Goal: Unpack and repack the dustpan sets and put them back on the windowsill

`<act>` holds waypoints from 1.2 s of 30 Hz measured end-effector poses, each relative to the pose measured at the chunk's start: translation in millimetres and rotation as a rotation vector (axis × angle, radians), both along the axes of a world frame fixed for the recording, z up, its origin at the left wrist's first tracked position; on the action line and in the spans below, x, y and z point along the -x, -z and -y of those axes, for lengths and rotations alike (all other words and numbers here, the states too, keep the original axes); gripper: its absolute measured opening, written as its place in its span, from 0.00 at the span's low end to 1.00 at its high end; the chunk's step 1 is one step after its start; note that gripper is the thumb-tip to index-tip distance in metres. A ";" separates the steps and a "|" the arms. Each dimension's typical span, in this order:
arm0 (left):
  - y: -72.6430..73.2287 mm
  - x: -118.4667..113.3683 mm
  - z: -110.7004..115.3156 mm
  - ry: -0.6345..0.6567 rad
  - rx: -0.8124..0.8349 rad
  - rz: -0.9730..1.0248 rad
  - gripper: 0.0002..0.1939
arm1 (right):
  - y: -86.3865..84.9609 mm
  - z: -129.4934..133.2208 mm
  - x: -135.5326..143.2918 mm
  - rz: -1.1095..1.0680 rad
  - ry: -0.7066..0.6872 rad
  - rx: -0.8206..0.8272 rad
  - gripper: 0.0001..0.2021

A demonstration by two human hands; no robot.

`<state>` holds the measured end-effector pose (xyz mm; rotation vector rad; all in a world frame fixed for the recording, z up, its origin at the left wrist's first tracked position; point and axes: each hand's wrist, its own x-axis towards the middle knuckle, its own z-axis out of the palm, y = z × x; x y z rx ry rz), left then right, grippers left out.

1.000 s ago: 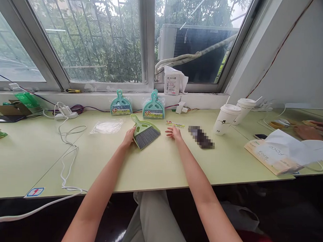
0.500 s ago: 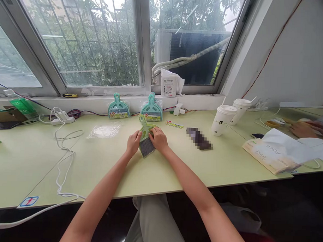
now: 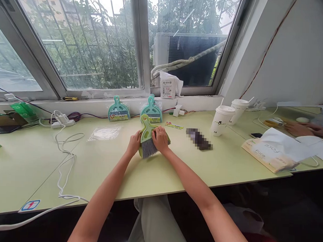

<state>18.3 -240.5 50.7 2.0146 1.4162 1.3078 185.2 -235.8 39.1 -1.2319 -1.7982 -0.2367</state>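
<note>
between both hands, left hand point(image 3: 134, 144) and right hand point(image 3: 160, 139) grip green brush point(image 3: 148, 141).

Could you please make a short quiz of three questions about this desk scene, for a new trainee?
1. True or false: both the left hand and the right hand are on the light green plastic mini broom with grey bristles.
2. How many white paper cups with lids stand on the pale green desk? A) one B) two C) four
3. Fill in: the clear plastic wrapper lies on the ______ side of the held broom.

Key
1. True: one hand holds each side of it.
2. B: the two stand close together, right of the hands.
3. Left.
</note>
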 end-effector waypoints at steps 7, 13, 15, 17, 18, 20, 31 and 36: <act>-7.0 -0.7 6.9 -0.031 -0.010 -0.129 0.09 | -8.1 13.1 3.4 0.113 0.132 -0.098 0.09; -9.6 33.0 -6.1 -0.401 0.000 -0.243 0.14 | -19.5 21.9 -6.6 0.104 0.121 -0.172 0.08; -9.8 52.5 -13.1 -0.422 0.108 -0.202 0.14 | -23.5 17.7 -16.9 0.120 0.145 -0.165 0.08; -7.0 67.8 -18.6 -0.361 0.294 -0.186 0.14 | -23.0 7.8 -31.4 0.164 0.173 -0.119 0.08; -4.4 72.9 -20.6 -0.329 0.375 -0.199 0.14 | -20.4 1.3 -39.7 0.188 0.187 -0.084 0.08; 2.1 78.2 -22.8 -0.303 0.463 -0.252 0.15 | -11.0 -12.2 -56.7 0.204 0.239 0.018 0.09; 15.4 72.1 -17.2 -0.494 0.341 -0.575 0.18 | 20.8 -32.4 -71.9 0.250 0.297 0.530 0.13; 15.1 69.0 -16.0 -0.516 0.327 -0.535 0.21 | 14.1 -26.9 -62.7 0.274 0.339 0.569 0.17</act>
